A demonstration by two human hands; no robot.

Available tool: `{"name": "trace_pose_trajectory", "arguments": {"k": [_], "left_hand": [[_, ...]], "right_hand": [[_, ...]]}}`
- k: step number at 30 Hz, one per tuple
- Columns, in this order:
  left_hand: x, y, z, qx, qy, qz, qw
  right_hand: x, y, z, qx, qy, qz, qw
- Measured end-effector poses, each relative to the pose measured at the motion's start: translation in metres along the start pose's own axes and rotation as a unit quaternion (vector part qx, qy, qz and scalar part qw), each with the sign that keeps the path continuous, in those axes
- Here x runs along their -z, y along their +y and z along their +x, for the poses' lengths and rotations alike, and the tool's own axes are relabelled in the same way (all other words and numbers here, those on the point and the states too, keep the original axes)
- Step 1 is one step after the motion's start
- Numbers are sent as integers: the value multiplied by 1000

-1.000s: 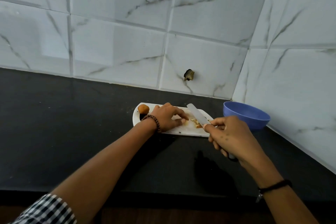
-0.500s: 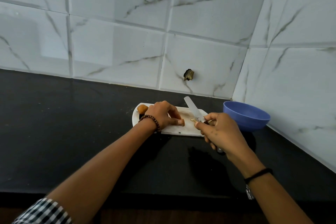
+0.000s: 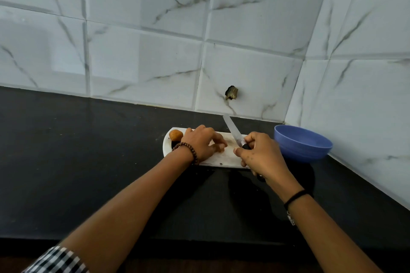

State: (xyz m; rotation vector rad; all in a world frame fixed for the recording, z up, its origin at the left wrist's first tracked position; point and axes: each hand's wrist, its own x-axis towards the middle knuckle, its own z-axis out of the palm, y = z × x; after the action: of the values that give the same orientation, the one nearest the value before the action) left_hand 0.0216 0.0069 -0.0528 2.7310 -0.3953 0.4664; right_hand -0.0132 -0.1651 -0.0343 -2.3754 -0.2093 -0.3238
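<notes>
On a white cutting board (image 3: 214,160) near the corner of a kitchen counter, two bare hands work close together. What the left hand (image 3: 200,142) has beneath it is mostly hidden: its fingers are bent with the tips down on the board, and whether they grip anything cannot be told. The right hand (image 3: 260,155) is wrapped round the dark handle of a knife (image 3: 233,133), covering nearly all of that handle; the blade slants up and away over the board's far edge. At the board's left end sits a small round orange-brown piece of food (image 3: 176,134), with a dark patch just below it that is hard to make out. A blue bowl (image 3: 302,143) stands just to the right of the board, partly behind the right hand. A bead bracelet (image 3: 189,149) circles the left wrist, a black band (image 3: 296,197) the right, and a checked sleeve (image 3: 56,259) is cut off at the bottom edge. Under the board lies a black counter (image 3: 88,162); behind it rise white marble-patterned wall tiles (image 3: 144,29), with a small rough hole (image 3: 231,92) in one tile straight beyond the board.
</notes>
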Motion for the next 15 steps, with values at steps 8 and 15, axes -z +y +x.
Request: {"name": "trace_pose_trajectory", "arguments": {"k": [8, 15], "left_hand": [[8, 0, -1, -94, 67, 101, 988], [5, 3, -2, -112, 82, 83, 987]], "right_hand": [[6, 0, -4, 5, 12, 16, 1000], [10, -2, -10, 11, 12, 35, 999]]}}
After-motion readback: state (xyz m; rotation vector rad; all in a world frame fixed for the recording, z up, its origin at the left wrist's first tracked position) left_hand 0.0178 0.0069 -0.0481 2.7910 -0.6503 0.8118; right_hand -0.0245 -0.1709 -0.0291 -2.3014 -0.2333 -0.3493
